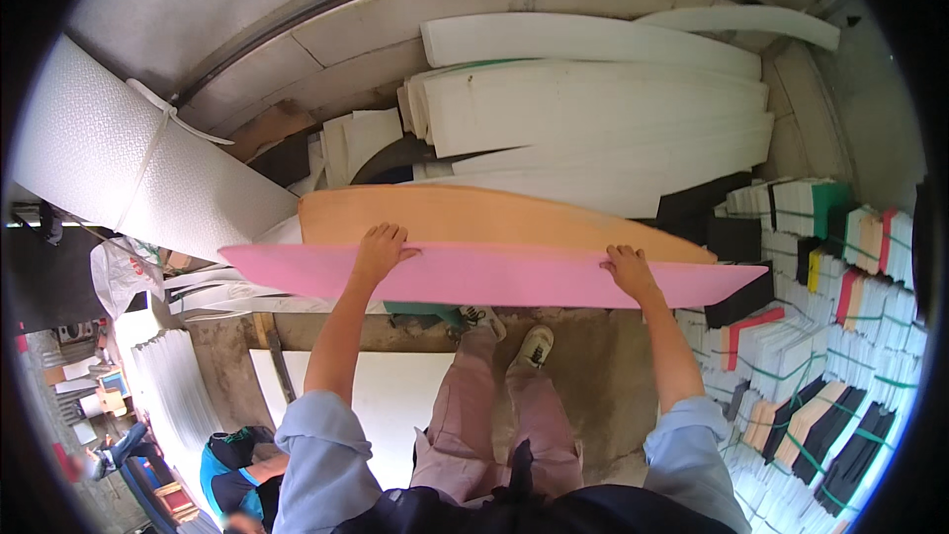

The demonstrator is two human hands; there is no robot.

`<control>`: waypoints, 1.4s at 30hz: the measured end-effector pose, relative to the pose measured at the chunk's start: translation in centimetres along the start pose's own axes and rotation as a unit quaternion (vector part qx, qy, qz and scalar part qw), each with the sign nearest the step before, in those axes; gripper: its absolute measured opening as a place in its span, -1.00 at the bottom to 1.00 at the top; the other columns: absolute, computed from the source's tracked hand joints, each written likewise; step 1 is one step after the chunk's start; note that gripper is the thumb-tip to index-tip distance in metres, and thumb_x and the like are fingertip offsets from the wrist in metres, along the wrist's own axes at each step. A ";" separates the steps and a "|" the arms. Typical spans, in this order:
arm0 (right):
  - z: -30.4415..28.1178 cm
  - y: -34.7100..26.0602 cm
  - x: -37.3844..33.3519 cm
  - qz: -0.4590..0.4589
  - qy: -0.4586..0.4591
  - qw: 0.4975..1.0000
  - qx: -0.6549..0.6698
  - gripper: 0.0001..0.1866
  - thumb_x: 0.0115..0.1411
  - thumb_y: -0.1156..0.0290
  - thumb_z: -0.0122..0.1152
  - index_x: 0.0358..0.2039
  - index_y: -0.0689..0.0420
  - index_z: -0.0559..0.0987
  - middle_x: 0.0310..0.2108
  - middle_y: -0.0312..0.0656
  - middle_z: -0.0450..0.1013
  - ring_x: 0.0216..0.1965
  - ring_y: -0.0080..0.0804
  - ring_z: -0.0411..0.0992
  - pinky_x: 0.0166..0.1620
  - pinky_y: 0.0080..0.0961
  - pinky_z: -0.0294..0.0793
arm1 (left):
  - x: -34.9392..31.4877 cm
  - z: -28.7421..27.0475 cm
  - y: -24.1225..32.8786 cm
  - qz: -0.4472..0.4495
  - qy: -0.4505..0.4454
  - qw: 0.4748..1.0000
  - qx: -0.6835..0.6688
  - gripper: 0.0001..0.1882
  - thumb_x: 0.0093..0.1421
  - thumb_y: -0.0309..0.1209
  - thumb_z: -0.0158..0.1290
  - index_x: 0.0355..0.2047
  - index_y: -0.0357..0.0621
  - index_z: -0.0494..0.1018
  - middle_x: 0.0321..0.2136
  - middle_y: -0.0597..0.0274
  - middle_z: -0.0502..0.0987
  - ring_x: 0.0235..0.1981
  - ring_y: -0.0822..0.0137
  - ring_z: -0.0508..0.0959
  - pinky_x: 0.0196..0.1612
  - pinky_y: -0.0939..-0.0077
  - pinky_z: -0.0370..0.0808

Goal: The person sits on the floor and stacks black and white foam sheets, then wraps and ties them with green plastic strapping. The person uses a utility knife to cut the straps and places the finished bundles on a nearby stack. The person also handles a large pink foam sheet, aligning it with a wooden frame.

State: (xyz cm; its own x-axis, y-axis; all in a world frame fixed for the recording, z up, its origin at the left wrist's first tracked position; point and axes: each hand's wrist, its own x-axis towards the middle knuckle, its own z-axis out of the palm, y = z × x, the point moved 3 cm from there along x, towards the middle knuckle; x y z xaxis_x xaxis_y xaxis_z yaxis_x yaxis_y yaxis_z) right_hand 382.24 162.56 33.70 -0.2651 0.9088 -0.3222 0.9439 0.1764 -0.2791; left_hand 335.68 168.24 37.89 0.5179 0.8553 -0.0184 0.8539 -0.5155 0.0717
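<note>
A long pink foam sheet [504, 277] stretches across in front of me at about knee height. My left hand [383, 249] is closed over its upper edge left of the middle, and my right hand [629, 269] grips the same edge farther right. Most of each thumb is hidden. Just beyond the pink sheet lies an orange foam sheet [474, 216] with a curved far edge; whether the two touch cannot be made out. Behind it are stacked long white foam sheets [603, 104].
Bundles of white, black and coloured pieces [820, 356] tied with green strapping stand at the right. A large white textured roll [129, 153] leans at the left. A white panel [366, 386] lies by my legs, and another person [232, 475] is at lower left.
</note>
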 end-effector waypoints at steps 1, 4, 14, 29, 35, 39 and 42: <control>0.4 0.6 0.2 0.009 -0.004 1.000 0.006 -0.69 0.16 0.18 0.03 -0.19 0.13 0.37 -0.25 -0.08 0.39 -0.10 -0.15 0.32 -0.07 -0.10 0.20 | 0.5 0.1 0.5 -0.001 0.007 1.000 0.006 -0.57 -0.04 -0.03 0.11 -0.42 -0.16 0.36 -0.45 0.17 0.42 -0.30 0.21 0.43 -0.25 0.35 0.37; 2.1 2.0 0.5 0.030 -0.010 0.999 0.011 -0.68 0.17 0.18 0.01 -0.18 0.12 0.37 -0.23 -0.09 0.39 -0.08 -0.16 0.31 -0.07 -0.08 0.19 | 1.3 1.8 1.6 -0.009 -0.004 1.000 0.007 -0.56 -0.03 -0.02 0.10 -0.39 -0.15 0.37 -0.42 0.18 0.42 -0.26 0.23 0.40 -0.16 0.33 0.28; 11.6 6.3 10.0 0.023 0.059 0.998 -0.008 -0.73 0.14 0.26 0.06 -0.21 0.11 0.37 -0.29 -0.16 0.40 -0.12 -0.21 0.33 -0.12 -0.15 0.21 | 5.9 15.6 -0.1 -0.165 0.081 0.983 0.023 -0.60 0.03 -0.06 0.08 -0.34 -0.13 0.35 -0.35 0.19 0.38 -0.18 0.21 0.35 0.01 0.22 0.11; 22.8 8.3 23.1 0.059 -0.051 0.997 -0.022 -0.33 -0.20 0.20 0.40 -0.08 0.09 0.30 -0.09 -0.17 0.29 -0.01 -0.16 0.24 0.02 -0.09 0.17 | 10.4 31.1 -4.5 -0.063 0.063 0.996 -0.028 -0.57 -0.03 -0.24 0.17 -0.22 -0.15 0.30 -0.11 0.07 0.25 -0.03 -0.06 0.22 0.05 0.10 0.19; 20.7 7.3 21.0 -0.023 -0.050 0.997 0.048 -0.47 -0.20 0.24 0.37 -0.22 0.12 0.35 -0.21 -0.17 0.30 -0.04 -0.18 0.25 -0.05 -0.21 0.21 | 9.8 27.6 -4.6 -0.084 0.014 0.996 -0.013 -0.43 -0.15 -0.09 0.22 -0.19 -0.06 0.29 -0.17 0.16 0.31 -0.04 0.10 0.24 -0.04 0.15 0.24; 18.2 5.0 21.5 -0.061 -0.053 0.994 0.078 -0.47 -0.20 0.31 0.36 -0.20 0.14 0.36 -0.17 -0.13 0.28 -0.04 -0.15 0.23 -0.01 -0.14 0.20 | 7.3 26.3 -6.2 -0.100 -0.072 0.992 -0.008 -0.38 -0.17 -0.05 0.22 -0.17 -0.09 0.27 -0.20 0.18 0.32 -0.07 0.13 0.27 -0.08 0.18 0.26; 16.0 2.5 24.0 -0.127 0.006 0.991 0.053 -0.45 -0.23 0.33 0.39 -0.19 0.14 0.38 -0.12 -0.11 0.26 -0.01 -0.12 0.21 0.04 -0.12 0.17 | 4.8 27.1 -8.0 -0.145 -0.074 0.986 -0.028 -0.32 -0.20 -0.06 0.24 -0.14 -0.13 0.25 -0.19 0.17 0.31 -0.07 0.12 0.28 -0.08 0.16 0.27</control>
State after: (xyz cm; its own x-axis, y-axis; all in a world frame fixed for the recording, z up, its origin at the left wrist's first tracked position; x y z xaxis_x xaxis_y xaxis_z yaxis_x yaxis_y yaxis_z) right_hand 375.11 178.77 10.76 -0.4880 0.8451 -0.2186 0.8213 0.3597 -0.4428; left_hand 332.79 175.04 10.23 0.2577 0.9472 -0.1909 0.9651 -0.2429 0.0973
